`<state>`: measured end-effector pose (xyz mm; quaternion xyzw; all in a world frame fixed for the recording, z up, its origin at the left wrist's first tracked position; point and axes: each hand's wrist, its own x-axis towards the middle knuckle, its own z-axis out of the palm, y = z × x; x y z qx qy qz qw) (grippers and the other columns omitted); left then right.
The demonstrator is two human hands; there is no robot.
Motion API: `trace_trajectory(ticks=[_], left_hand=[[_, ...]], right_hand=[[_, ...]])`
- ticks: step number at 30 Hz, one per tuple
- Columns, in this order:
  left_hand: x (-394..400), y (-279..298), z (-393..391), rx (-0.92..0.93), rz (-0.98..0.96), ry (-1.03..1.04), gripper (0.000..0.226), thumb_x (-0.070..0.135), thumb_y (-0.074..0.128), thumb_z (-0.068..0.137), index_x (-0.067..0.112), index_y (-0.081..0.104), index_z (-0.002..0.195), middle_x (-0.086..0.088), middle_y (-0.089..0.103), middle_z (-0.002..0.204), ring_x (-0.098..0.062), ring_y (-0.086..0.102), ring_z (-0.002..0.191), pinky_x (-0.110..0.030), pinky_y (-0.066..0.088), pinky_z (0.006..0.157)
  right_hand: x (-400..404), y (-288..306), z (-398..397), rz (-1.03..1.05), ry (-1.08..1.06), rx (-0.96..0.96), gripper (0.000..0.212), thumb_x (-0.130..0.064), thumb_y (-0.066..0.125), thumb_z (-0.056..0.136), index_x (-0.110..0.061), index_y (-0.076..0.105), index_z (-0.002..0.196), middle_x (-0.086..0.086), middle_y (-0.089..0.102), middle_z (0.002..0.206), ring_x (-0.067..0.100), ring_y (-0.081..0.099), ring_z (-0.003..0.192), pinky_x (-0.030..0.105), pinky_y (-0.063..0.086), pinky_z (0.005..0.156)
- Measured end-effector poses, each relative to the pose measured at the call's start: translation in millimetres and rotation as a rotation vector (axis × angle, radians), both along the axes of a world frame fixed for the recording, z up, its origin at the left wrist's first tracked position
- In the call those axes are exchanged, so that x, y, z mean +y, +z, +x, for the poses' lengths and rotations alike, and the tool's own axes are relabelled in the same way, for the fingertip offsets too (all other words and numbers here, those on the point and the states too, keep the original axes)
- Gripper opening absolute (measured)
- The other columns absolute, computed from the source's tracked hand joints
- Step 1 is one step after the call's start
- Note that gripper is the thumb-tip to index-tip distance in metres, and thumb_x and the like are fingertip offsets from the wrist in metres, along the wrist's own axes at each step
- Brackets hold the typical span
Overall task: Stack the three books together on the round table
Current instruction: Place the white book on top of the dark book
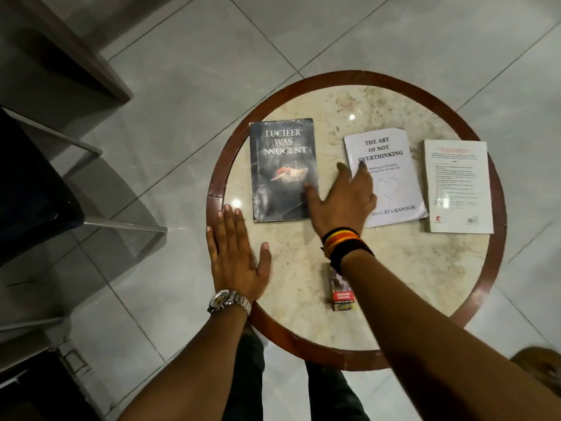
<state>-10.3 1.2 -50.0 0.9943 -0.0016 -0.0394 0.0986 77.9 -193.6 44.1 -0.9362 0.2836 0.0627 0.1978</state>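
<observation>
Three books lie apart in a row on the round marble table (379, 259). A dark book titled "Lucifer Was Innocent" (280, 165) is on the left. In the middle lies a white book, "The Art of Not Overthinking" (391, 165). A white book showing its back cover (458, 186) is on the right. My right hand (340, 199) is spread open between the dark and middle books, fingers over the middle book's left edge, thumb by the dark book's right edge. My left hand (235, 253) rests flat and open on the table's left rim.
A small red and grey box (341, 288) lies near the table's front, partly under my right forearm. The table has a brown wooden rim (303, 341). A dark chair (36, 192) stands on the tiled floor at the left. My legs show below the table.
</observation>
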Motion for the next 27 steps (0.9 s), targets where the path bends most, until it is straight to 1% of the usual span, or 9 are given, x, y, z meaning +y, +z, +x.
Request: trace_trajectory(ticks=[4, 7, 12, 15, 16, 18, 21, 25, 27], left_hand=[[-3.8, 5.2, 1.1, 0.017, 0.014, 0.025, 0.086, 0.059, 0.024, 0.102, 0.012, 0.002, 0.171, -0.009, 0.001, 0.181, -0.027, 0.000, 0.168, -0.051, 0.001, 0.136], [-15.0, 8.7, 6.4, 0.034, 0.006, 0.120, 0.085, 0.055, 0.026, 0.102, 0.010, 0.003, 0.171, -0.011, 0.003, 0.181, -0.028, 0.002, 0.168, -0.054, 0.005, 0.135], [-23.4, 7.6, 12.7, 0.041, 0.042, 0.170, 0.084, 0.052, 0.026, 0.103, 0.009, 0.003, 0.170, -0.013, 0.003, 0.180, -0.030, 0.004, 0.168, -0.056, 0.008, 0.135], [-20.9, 7.0, 12.6, 0.030, 0.051, 0.161, 0.084, 0.053, 0.025, 0.102, 0.009, 0.004, 0.170, -0.013, 0.003, 0.180, -0.030, 0.004, 0.168, -0.057, 0.008, 0.135], [-20.6, 6.9, 13.3, 0.025, 0.052, 0.162, 0.084, 0.054, 0.025, 0.102, 0.010, 0.004, 0.171, -0.012, 0.004, 0.180, -0.031, 0.004, 0.168, -0.057, 0.009, 0.134], [-20.5, 6.7, 13.8, 0.024, 0.043, 0.167, 0.084, 0.054, 0.025, 0.102, 0.010, 0.005, 0.171, -0.013, 0.005, 0.180, -0.031, 0.006, 0.168, -0.058, 0.010, 0.134], [-20.1, 5.9, 13.7, 0.027, 0.035, 0.166, 0.085, 0.055, 0.026, 0.101, 0.010, 0.005, 0.171, -0.013, 0.006, 0.180, -0.032, 0.007, 0.167, -0.059, 0.011, 0.133], [-19.9, 3.6, 13.1, 0.032, 0.035, 0.169, 0.087, 0.055, 0.027, 0.101, 0.011, 0.001, 0.171, -0.012, 0.002, 0.181, -0.031, 0.004, 0.168, -0.059, 0.010, 0.134], [-18.7, 1.8, 12.6, 0.035, 0.024, 0.165, 0.088, 0.055, 0.028, 0.100, 0.011, -0.001, 0.171, -0.011, -0.001, 0.181, -0.029, 0.001, 0.168, -0.058, 0.008, 0.134]], right_hand=[[-73.0, 2.2, -15.0, -0.040, -0.124, 0.113, 0.071, -0.047, 0.056, 0.091, -0.011, 0.034, 0.148, 0.020, 0.022, 0.160, 0.037, 0.021, 0.148, 0.051, 0.021, 0.119], [-100.7, 2.8, -19.5, -0.013, -0.149, 0.191, 0.077, -0.047, 0.061, 0.090, -0.009, 0.031, 0.150, 0.019, 0.027, 0.157, 0.038, 0.027, 0.145, 0.049, 0.025, 0.119], [-102.3, 7.3, -0.8, -0.014, -0.221, 0.228, 0.094, -0.054, 0.080, 0.069, -0.008, 0.038, 0.139, 0.018, 0.048, 0.136, 0.038, 0.046, 0.128, 0.048, 0.036, 0.108], [-104.7, 9.7, 11.6, 0.186, -0.334, 0.266, 0.100, -0.052, 0.088, 0.058, -0.009, 0.040, 0.134, 0.014, 0.053, 0.133, 0.035, 0.052, 0.125, 0.048, 0.044, 0.106], [-106.4, 11.7, 14.8, 0.297, -0.395, 0.242, 0.095, -0.047, 0.089, 0.059, -0.009, 0.044, 0.133, 0.012, 0.057, 0.131, 0.034, 0.057, 0.120, 0.047, 0.049, 0.101], [-109.9, 16.8, 19.4, 0.455, -0.455, 0.167, 0.068, -0.037, 0.085, 0.068, -0.009, 0.058, 0.124, 0.011, 0.067, 0.122, 0.031, 0.067, 0.106, 0.042, 0.057, 0.091], [-109.9, 32.8, 31.1, 0.488, -0.440, 0.020, 0.034, -0.031, 0.071, 0.085, -0.006, 0.071, 0.108, 0.013, 0.074, 0.108, 0.032, 0.070, 0.097, 0.043, 0.059, 0.087], [-98.4, 59.6, 47.8, 0.580, -0.442, -0.180, 0.025, -0.030, 0.062, 0.091, -0.009, 0.073, 0.098, 0.008, 0.075, 0.095, 0.028, 0.071, 0.087, 0.041, 0.060, 0.084], [-79.6, 62.4, 56.9, 0.686, -0.451, -0.207, 0.025, -0.027, 0.063, 0.091, -0.009, 0.073, 0.105, 0.004, 0.074, 0.099, 0.018, 0.070, 0.084, 0.034, 0.058, 0.084]])
